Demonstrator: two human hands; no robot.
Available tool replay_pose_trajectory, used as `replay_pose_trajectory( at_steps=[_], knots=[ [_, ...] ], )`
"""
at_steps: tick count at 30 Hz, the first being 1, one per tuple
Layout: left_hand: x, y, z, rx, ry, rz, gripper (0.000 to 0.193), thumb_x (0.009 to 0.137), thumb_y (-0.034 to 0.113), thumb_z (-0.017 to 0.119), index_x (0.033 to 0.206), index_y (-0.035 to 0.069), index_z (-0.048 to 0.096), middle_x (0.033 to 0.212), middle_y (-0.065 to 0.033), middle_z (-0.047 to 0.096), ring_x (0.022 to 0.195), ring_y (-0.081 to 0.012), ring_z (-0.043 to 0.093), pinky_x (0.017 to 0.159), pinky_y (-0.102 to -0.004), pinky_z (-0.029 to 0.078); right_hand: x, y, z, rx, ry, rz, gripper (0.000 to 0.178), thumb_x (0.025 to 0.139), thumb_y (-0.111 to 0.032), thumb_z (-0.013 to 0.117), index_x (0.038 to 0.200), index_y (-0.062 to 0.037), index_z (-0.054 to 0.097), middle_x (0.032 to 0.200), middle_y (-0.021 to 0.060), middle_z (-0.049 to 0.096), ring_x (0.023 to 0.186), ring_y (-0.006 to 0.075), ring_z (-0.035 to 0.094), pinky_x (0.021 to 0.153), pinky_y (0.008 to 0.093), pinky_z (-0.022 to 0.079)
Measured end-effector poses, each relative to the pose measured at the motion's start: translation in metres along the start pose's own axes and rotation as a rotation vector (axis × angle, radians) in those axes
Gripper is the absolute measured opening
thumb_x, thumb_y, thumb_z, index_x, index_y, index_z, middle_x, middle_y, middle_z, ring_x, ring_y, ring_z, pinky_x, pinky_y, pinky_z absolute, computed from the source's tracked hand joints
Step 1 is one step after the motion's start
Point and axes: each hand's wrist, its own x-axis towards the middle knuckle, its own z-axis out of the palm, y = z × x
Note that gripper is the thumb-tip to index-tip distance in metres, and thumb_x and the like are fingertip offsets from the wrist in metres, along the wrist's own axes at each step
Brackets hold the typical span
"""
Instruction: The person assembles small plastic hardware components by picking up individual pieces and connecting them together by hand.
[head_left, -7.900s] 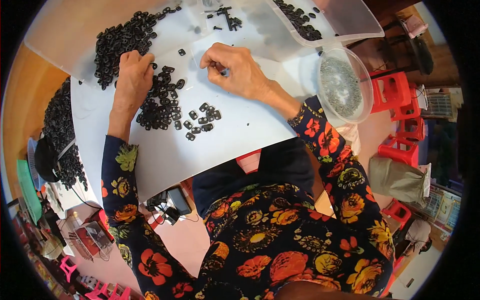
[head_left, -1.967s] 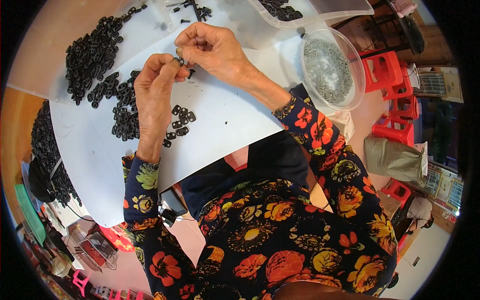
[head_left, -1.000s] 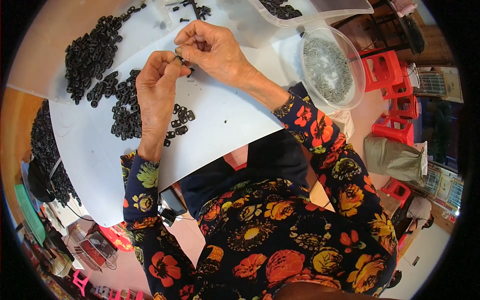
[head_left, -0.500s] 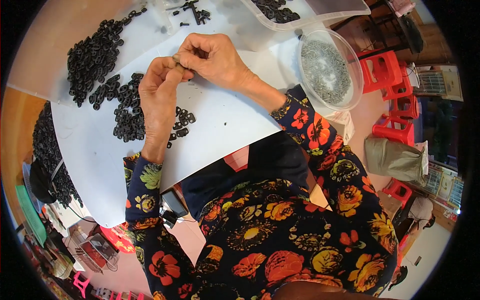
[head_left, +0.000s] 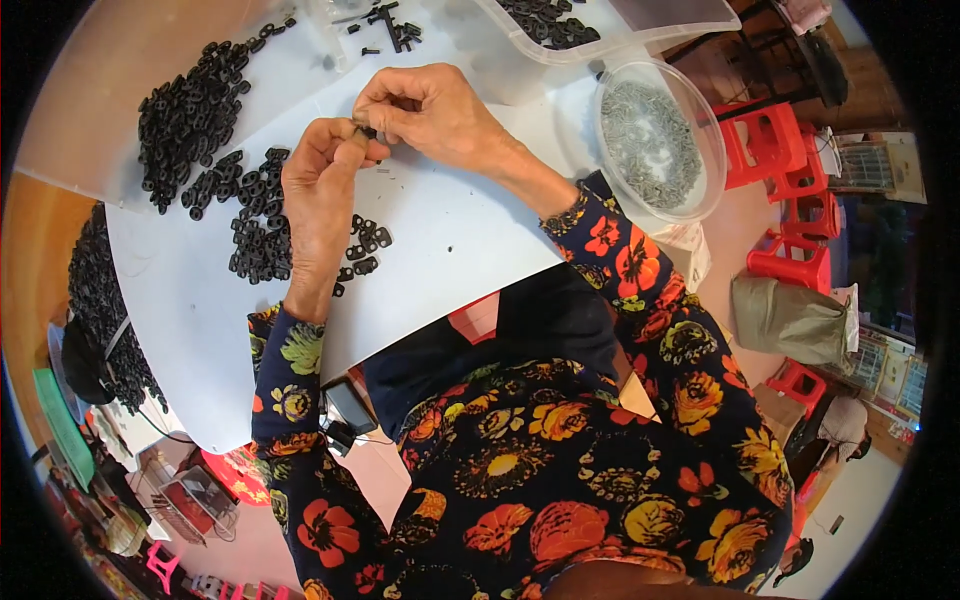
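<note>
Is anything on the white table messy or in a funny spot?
Yes, a tiny dark speck sits by itself on the white tabletop, apart from the piles of black pieces. I can't tell what it is. A few tiny bits also lie near the right hand. Nothing looks broken.

One bare left hand (head_left: 322, 180) and one bare right hand (head_left: 445, 118) make two. The small black oval plastic pieces (head_left: 190, 115) at left lie too heaped to count, as do the thin silvery metal pins (head_left: 635, 115) in one round clear plastic tub (head_left: 712, 150) at right. Farther right are at least five red plastic stools (head_left: 785, 145) and one olive sack (head_left: 790, 315).
</note>
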Motion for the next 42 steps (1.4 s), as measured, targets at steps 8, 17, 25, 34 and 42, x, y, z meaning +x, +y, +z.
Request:
replay_pose_trajectory(
  at_steps=[8, 17, 25, 34, 42],
  knots=[
    [-0.004, 0.005, 0.01, 0.016, 0.041, 0.061, 0.008, 0.089, 0.005, 0.051, 0.092, 0.002, 0.058, 0.081, -0.0039, 0.064, 0.079, -0.0104, 0.056, 0.081, -0.026, 0.044, -0.003, -0.004, 0.005, 0.13, 0.017, -0.016, 0.016, 0.089, -0.01, 0.059, 0.079, 0.0012, 0.06, 0.065, -0.0013, 0.056, 0.06, 0.0031, 0.049, 0.053, 0.02, 0.041],
    [0.0, 0.008, 0.004, 0.086, 0.064, 0.0, 0.011, 0.09, 0.007, 0.052, 0.095, 0.001, 0.059, 0.081, -0.0038, 0.064, 0.077, -0.0107, 0.056, 0.08, -0.0259, 0.044, -0.001, -0.006, 0.001, 0.14, -0.01, 0.017, 0.019, 0.091, -0.016, 0.059, 0.082, 0.001, 0.061, 0.066, -0.0012, 0.057, 0.061, 0.0037, 0.05, 0.056, 0.0193, 0.042],
    [0.0, 0.01, 0.004, 0.067, 0.014, 0.05, 0.01, 0.092, 0.007, 0.052, 0.095, -0.001, 0.057, 0.082, -0.0074, 0.064, 0.077, -0.0116, 0.06, 0.075, -0.0254, 0.047, -0.001, -0.001, 0.008, 0.226, 0.001, 0.063, 0.012, 0.089, -0.011, 0.062, 0.086, 0.0008, 0.063, 0.07, -0.0016, 0.06, 0.063, 0.0035, 0.051, 0.056, 0.0189, 0.041],
    [0.01, 0.022, -0.008, 0.091, 0.005, 0.122, 0.023, 0.094, 0.019, 0.051, 0.1, -0.002, 0.061, 0.084, -0.0056, 0.065, 0.078, -0.0089, 0.052, 0.077, -0.0233, 0.042, 0.005, 0.002, 0.001, 0.236, 0.087, 0.005, 0.011, 0.086, -0.009, 0.063, 0.084, 0.0025, 0.062, 0.076, 0.0057, 0.066, 0.065, 0.0066, 0.059, 0.056, 0.0202, 0.046],
    [0.025, 0.027, -0.044, 0.515, 0.16, 0.228, 0.016, 0.091, 0.018, 0.055, 0.093, 0.003, 0.062, 0.08, -0.0016, 0.065, 0.057, -0.0093, 0.044, 0.057, -0.0245, 0.042, 0.006, 0.0, -0.009, 0.353, 0.155, 0.093, 0.018, 0.089, -0.013, 0.062, 0.1, 0.001, 0.065, 0.083, 0.0044, 0.065, 0.067, 0.0075, 0.059, 0.066, 0.0217, 0.051]
  ],
)
